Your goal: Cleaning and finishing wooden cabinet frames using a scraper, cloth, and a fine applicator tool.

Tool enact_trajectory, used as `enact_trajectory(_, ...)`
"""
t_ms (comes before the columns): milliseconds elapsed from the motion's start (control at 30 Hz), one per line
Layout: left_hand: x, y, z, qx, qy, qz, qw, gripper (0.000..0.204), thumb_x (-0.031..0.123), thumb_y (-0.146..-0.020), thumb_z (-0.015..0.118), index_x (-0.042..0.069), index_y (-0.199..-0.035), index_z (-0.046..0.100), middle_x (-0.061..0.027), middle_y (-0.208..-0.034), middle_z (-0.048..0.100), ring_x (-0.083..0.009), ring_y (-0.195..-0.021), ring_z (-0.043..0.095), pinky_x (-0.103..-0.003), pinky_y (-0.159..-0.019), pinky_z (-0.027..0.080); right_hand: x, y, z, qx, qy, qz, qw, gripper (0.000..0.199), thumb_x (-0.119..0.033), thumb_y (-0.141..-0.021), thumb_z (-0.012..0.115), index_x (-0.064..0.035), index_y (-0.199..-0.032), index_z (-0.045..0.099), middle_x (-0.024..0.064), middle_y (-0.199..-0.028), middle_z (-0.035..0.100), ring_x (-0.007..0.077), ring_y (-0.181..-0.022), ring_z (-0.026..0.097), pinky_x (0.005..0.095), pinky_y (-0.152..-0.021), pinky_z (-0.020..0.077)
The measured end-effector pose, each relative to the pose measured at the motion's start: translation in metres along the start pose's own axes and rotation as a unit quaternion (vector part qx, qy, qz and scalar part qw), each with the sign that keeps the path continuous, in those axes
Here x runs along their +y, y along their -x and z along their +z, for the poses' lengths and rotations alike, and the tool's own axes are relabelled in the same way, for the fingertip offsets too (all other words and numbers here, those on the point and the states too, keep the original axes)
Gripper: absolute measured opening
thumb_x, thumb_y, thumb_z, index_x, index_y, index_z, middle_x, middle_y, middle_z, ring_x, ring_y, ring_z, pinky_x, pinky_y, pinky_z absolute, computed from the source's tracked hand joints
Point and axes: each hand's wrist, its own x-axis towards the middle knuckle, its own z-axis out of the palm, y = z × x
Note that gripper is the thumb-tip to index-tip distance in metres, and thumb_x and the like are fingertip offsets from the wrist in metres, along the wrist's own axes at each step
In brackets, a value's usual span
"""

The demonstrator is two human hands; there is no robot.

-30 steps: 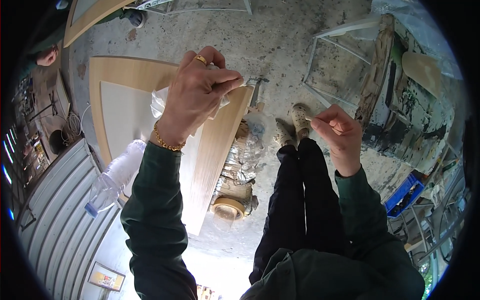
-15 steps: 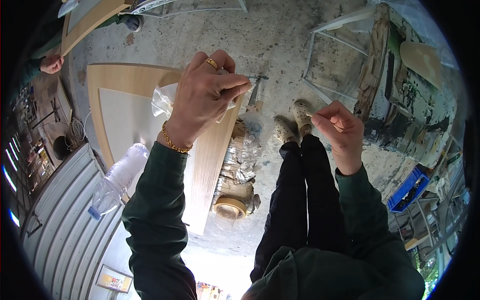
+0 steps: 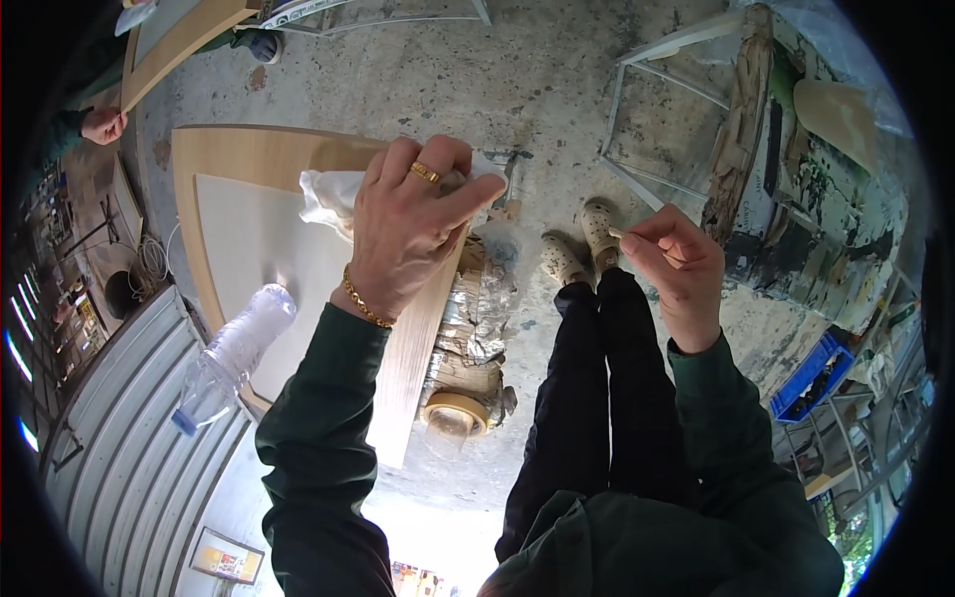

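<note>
My left hand (image 3: 406,224), with a gold ring and bracelet, is curled over a crumpled white cloth (image 3: 328,197). It works at the right-hand edge of a wood-rimmed panel (image 3: 269,149) with a pale grey centre. One finger points out past that edge. Much of the cloth is hidden under the palm. My right hand (image 3: 681,274) is raised to the right, above the shoes, away from the panel. Between its thumb and forefinger it pinches a small pale piece (image 3: 616,233), too small to name. A clear plastic bottle (image 3: 234,343) with a blue cap is on the panel.
Beneath the panel's right side is a worn, foil-and-cardboard-wrapped support (image 3: 476,308) with a roll of tape (image 3: 466,408). At upper left another person's hand (image 3: 103,126) holds another wood-edged panel (image 3: 184,55). A metal frame (image 3: 637,119) and a blue crate (image 3: 814,378) stand at right.
My left hand has shifted slightly down and right over the panel edge, its finger reaching further outward, and more of the cloth's left part shows. The right hand has barely moved.
</note>
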Motion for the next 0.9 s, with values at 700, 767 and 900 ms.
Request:
enact_trajectory(700, 0.031, 0.045, 0.009, 0.067, -0.050, -0.100, 0.991, 0.036, 0.008, -0.065, 0.071, 0.022, -0.097, 0.070, 0.0040, -0.085, 0.053, -0.0167, -0.070, 0.048, -0.031, -0.061, 0.041, 0.007, 0.006, -0.011, -0.021, -0.002, 0.002, 1.000, 0.003, -0.001, -0.081, 0.064, 0.0003, -0.082, 0.060, -0.0005, -0.078, 0.057, 0.0067, -0.076, 0.057, 0.0232, -0.075, 0.0470)
enact_trajectory(767, 0.033, 0.036, 0.012, 0.068, -0.064, -0.106, 0.990, 0.037, 0.007, -0.064, 0.073, 0.021, -0.099, 0.070, 0.0026, -0.084, 0.055, -0.0165, -0.070, 0.048, -0.030, -0.060, 0.041, 0.009, 0.006, -0.011, -0.021, 0.006, 0.002, 1.000, 0.003, -0.001, -0.081, 0.064, 0.0004, -0.082, 0.061, -0.0004, -0.078, 0.057, 0.0066, -0.076, 0.056, 0.0233, -0.076, 0.0472)
enact_trajectory(900, 0.028, 0.017, 0.018, 0.097, -0.069, -0.104, 0.987, 0.032, 0.007, -0.067, 0.073, 0.018, -0.097, 0.070, 0.0015, -0.085, 0.055, -0.0178, -0.069, 0.049, -0.031, -0.062, 0.042, 0.005, 0.005, -0.006, -0.030, 0.009, 0.003, 1.000, 0.004, -0.001, -0.081, 0.064, 0.0005, -0.082, 0.061, -0.0001, -0.078, 0.057, 0.0067, -0.076, 0.056, 0.0230, -0.075, 0.0466)
